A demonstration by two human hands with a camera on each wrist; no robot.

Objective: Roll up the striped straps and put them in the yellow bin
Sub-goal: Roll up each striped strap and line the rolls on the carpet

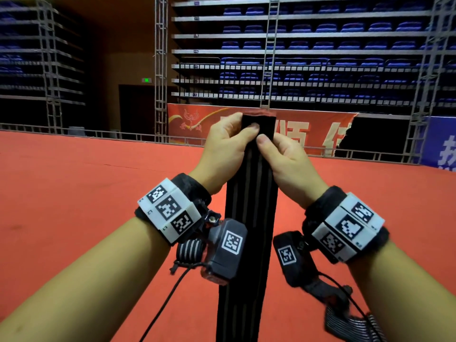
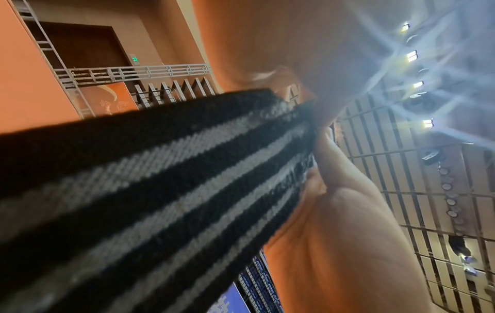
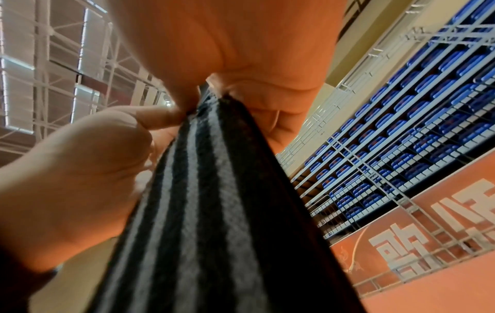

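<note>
My left hand (image 1: 223, 144) pinches the top end of the striped strap (image 1: 249, 218), thumb in front, fingers curled behind; my right hand (image 1: 283, 156) pinches the same end from the other side. The strap hangs straight down between my wrists, held up in the air, lower end out of view. Judging by this, I'm at the start of the roll: no turns wound yet. Next move calls for folding the top edge over tight and square, then feeding the length up evenly. Yellow bin isn't in view. Writing: large white characters on the red banner (image 1: 308, 134) behind, partly hidden, not readable to me.
</note>
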